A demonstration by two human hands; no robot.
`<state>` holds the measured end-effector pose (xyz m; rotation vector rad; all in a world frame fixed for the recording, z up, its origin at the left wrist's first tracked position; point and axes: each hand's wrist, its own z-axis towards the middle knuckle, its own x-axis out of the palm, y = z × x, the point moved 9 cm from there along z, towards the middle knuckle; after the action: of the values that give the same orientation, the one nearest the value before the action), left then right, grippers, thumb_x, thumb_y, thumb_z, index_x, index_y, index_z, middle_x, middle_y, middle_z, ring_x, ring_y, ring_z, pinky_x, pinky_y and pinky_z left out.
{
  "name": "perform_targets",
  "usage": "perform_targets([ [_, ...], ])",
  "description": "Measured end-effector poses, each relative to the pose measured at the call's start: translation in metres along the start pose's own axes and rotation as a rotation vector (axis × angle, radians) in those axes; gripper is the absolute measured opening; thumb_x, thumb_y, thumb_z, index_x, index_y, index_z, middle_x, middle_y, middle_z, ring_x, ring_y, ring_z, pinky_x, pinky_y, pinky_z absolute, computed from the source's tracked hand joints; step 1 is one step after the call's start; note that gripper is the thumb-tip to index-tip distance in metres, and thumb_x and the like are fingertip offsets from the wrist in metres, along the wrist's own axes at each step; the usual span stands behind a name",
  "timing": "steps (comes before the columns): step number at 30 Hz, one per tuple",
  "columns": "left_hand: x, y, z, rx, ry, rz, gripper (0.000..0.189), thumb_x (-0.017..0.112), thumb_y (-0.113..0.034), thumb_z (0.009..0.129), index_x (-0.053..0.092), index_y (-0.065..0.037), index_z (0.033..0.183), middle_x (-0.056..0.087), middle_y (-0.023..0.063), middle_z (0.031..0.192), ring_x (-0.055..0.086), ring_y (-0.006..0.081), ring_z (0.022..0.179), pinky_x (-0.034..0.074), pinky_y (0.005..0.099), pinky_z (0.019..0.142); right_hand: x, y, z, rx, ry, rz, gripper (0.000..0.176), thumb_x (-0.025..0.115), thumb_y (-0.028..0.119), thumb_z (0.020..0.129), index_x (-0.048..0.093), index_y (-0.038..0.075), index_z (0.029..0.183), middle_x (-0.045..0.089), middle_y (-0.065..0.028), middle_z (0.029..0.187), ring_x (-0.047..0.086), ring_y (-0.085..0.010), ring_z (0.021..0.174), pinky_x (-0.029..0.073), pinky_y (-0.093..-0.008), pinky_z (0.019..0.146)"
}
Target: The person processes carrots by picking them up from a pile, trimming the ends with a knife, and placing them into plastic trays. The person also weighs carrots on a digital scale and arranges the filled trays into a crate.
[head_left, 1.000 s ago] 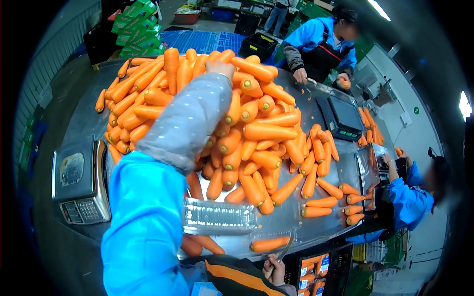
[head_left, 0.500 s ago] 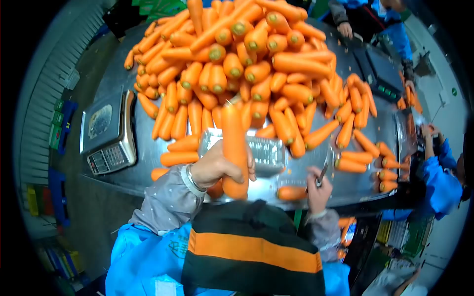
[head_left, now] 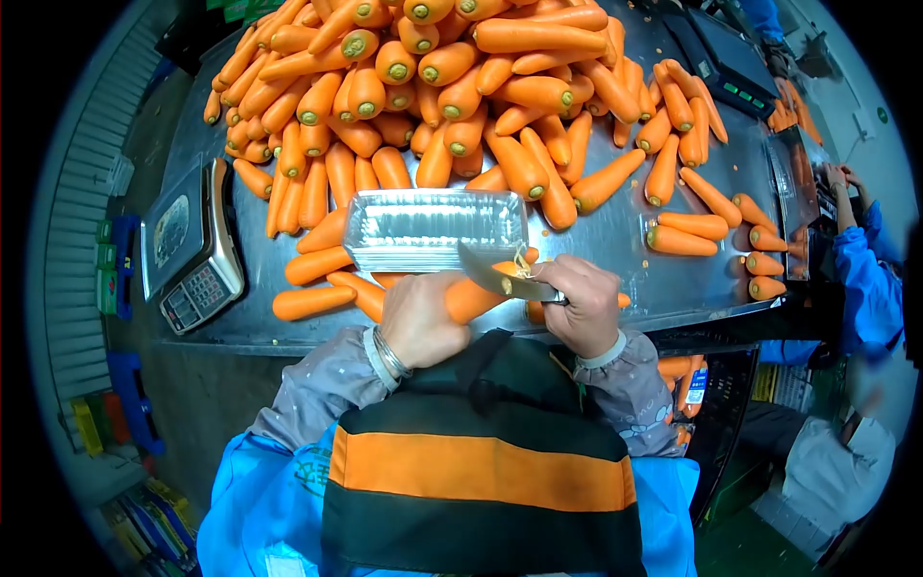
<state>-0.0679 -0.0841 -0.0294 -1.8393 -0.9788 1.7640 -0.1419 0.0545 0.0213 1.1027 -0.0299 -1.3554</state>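
My left hand (head_left: 423, 320) is closed round a carrot (head_left: 473, 298), whose top end points to the right. In my right hand (head_left: 584, 303) is a knife (head_left: 486, 270), its blade lying across that end of the carrot. A thin pale strand hangs at the blade, close to my right fingers. Just beyond both hands stands a stack of clear plastic trays (head_left: 437, 231). Several loose carrots (head_left: 314, 301) lie on the metal table left of my left hand. Part of another carrot shows behind my right hand.
A big carrot pile (head_left: 413, 87) covers the far side of the metal table (head_left: 615, 279). One scale (head_left: 187, 245) stands at the left edge, a dark one (head_left: 721, 62) at the far right. At the right, a co-worker in a blue sleeve (head_left: 862, 274) stands near more carrots.
The carrot in my left hand has tipped from upright to pointing right. My right hand has brought the knife over to its end. The view has shifted, with the pile now higher in it.
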Motion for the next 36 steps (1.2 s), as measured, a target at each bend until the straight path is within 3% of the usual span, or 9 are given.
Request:
perform_targets([
  [10,-0.014,0.0,0.001,-0.039,-0.057,0.096,0.018,0.06,-0.009,0.058,0.063,-0.005,0.075,0.062,0.0189,0.069,0.06,0.0399,0.07,0.047,0.0467,0.063,-0.001,-0.101,-0.043,0.54,0.202,0.03,0.019,0.053,-0.004,0.073,0.065,0.002,0.087,0.05,-0.0105,0.057,0.055,-0.0146,0.056,0.042,-0.0296,0.052],
  [13,-0.006,0.0,0.009,-0.013,-0.033,-0.039,0.02,0.061,-0.009,0.058,0.063,-0.005,0.077,0.061,0.0208,0.07,0.06,0.0398,0.07,0.048,0.0451,0.063,-0.003,-0.096,-0.052,0.568,0.088,0.283,0.023,0.056,-0.001,0.077,0.065,0.002,0.098,0.062,-0.0076,0.074,0.052,-0.0078,0.057,0.042,-0.0238,0.052],
  [14,0.01,0.009,0.014,-0.014,0.06,-0.243,0.023,0.068,0.0,0.056,0.058,-0.002,0.076,0.061,0.008,0.069,0.062,0.0192,0.067,0.049,0.0319,0.063,-0.006,-0.092,-0.053,0.556,0.012,0.399,0.026,0.057,0.0,0.077,0.064,0.001,0.103,0.066,-0.008,0.08,0.054,-0.0076,0.058,0.042,-0.0232,0.053],
  [17,0.031,-0.033,0.03,-0.174,0.24,-0.923,0.031,0.071,0.0,0.064,0.054,-0.002,0.089,0.059,0.0066,0.085,0.059,0.0158,0.079,0.047,0.0281,0.073,0.008,-0.062,-0.061,0.75,0.069,1.056,0.063,0.063,0.002,0.076,0.036,-0.001,0.133,0.058,-0.0115,0.116,0.047,0.0037,0.062,0.037,-0.0132,0.056],
  [20,0.067,-0.076,0.047,-0.073,0.32,-1.099,0.05,0.076,-0.006,0.072,0.046,-0.002,0.112,0.055,0.0092,0.11,0.056,0.0165,0.102,0.046,0.0321,0.088,0.001,-0.067,-0.078,0.647,0.009,0.869,0.069,0.075,0.009,0.073,0.039,-0.001,0.131,0.055,-0.0117,0.12,0.06,-0.0093,0.082,0.048,-0.0218,0.071],
  [23,0.089,-0.098,0.062,0.283,0.23,-1.041,0.072,0.077,-0.008,0.072,0.035,-0.001,0.13,0.045,0.0114,0.128,0.049,0.0219,0.116,0.04,0.0355,0.099,-0.049,-0.099,-0.095,0.84,-0.149,0.845,0.06,0.074,0.015,0.069,0.05,0.001,0.122,0.064,-0.0074,0.094,0.062,-0.0142,0.087,0.05,-0.0255,0.073],
  [27,0.134,-0.059,0.06,0.326,0.299,-0.221,0.067,0.077,-0.017,0.069,0.043,0.002,0.123,0.054,0.0207,0.111,0.055,0.0319,0.106,0.043,0.0357,0.093,-0.117,-0.177,-0.119,0.774,-0.022,0.655,0.057,0.077,0.01,0.068,0.052,-0.004,0.118,0.059,-0.0084,0.11,0.058,-0.0153,0.1,0.046,-0.0295,0.089],
  [32,0.137,0.002,0.052,0.067,0.169,-0.048,0.071,0.079,-0.018,0.065,0.042,0.002,0.122,0.058,0.0216,0.1,0.059,0.0322,0.094,0.048,0.0358,0.081,-0.092,-0.222,-0.115,0.751,0.353,0.323,0.047,0.076,0.002,0.065,0.061,0.0,0.109,0.063,-0.0056,0.105,0.057,-0.0155,0.1,0.044,-0.0282,0.09],
  [36,0.152,0.058,0.03,-0.42,0.462,-0.049,0.072,0.076,-0.036,0.072,0.042,0.007,0.119,0.061,0.0185,0.091,0.063,0.0251,0.079,0.05,0.031,0.073,-0.049,-0.243,-0.137,0.586,0.546,0.122,0.051,0.079,0.008,0.062,0.063,0.009,0.111,0.059,-0.012,0.113,0.057,-0.0275,0.103,0.045,-0.033,0.091],
])
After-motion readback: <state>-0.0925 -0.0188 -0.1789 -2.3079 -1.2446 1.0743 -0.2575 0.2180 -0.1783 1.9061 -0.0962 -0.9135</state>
